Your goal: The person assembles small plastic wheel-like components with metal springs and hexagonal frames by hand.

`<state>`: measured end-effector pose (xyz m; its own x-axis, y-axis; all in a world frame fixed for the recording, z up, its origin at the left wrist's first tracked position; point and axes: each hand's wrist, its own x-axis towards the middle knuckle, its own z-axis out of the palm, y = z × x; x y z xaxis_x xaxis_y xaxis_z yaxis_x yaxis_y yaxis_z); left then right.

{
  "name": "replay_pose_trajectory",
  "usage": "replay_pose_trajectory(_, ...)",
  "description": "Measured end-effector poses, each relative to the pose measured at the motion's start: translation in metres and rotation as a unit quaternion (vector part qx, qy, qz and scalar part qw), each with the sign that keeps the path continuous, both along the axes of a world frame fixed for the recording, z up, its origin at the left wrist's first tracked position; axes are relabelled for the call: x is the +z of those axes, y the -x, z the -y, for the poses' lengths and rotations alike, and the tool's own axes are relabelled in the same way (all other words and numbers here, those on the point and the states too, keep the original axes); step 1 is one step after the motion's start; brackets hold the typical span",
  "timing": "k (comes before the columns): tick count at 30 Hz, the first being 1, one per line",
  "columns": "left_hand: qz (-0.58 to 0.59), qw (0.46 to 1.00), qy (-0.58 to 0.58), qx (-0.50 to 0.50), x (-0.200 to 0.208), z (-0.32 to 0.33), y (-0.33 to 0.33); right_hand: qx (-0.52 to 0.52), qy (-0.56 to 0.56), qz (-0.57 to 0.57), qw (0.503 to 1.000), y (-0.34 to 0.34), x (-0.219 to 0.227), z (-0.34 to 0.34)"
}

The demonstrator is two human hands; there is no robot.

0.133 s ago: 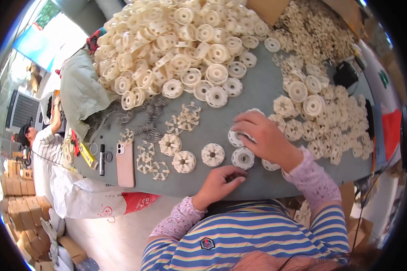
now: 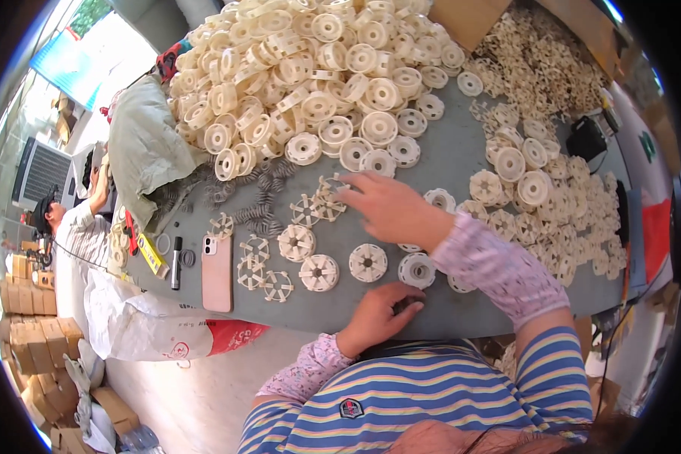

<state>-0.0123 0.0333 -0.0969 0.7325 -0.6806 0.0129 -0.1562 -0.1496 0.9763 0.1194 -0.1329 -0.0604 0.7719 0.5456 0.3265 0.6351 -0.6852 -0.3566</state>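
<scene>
On the grey worktable (image 2: 461, 170), right hand (image 2: 390, 208) reached out flat, fingers spread over a cream spoked wheel (image 2: 327, 198), left hand (image 2: 378, 314) rested at the near edge, fingers curled, contents unclear, pink phone (image 2: 217, 272) lay left.

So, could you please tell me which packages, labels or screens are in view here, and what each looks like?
Phone: on the grey table's left part, pink back up, screen hidden.
Sack: hanging below the table's left edge, white with a red end.
Cartons: stacked far left on the floor, brown.
Open carton: table's far edge, brown.
Yellow box: left of the phone, small, flat.
</scene>
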Motion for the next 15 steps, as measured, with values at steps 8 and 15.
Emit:
replay_pose_trajectory(8,0.071,0.997,0.028,0.004,-0.01,-0.001,-0.001,0.093,0.117,0.008,0.989,-0.064,-0.028,-0.057)
replay_pose_trajectory(15,0.038,0.999,0.037,-0.002,-0.003,0.0,0.003,-0.067,-0.373,-0.227,0.897,-0.055,0.027,0.013)
